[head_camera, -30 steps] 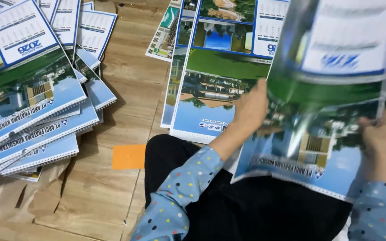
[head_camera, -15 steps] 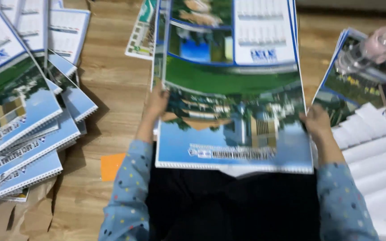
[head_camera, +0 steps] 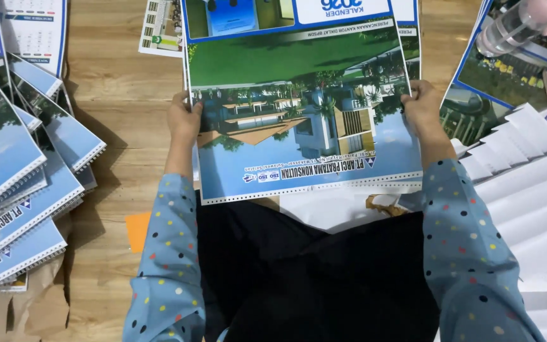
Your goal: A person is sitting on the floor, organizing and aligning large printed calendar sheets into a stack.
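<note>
Over the wooden floor point(head_camera: 121, 95), left hand point(head_camera: 183, 120) and right hand point(head_camera: 423, 109) grip the calendar sheet's point(head_camera: 299, 114) side edges.

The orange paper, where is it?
In the head view the orange paper lies on the wooden floor at lower left, beside the person's left sleeve and right of the fanned calendar stack.
</note>
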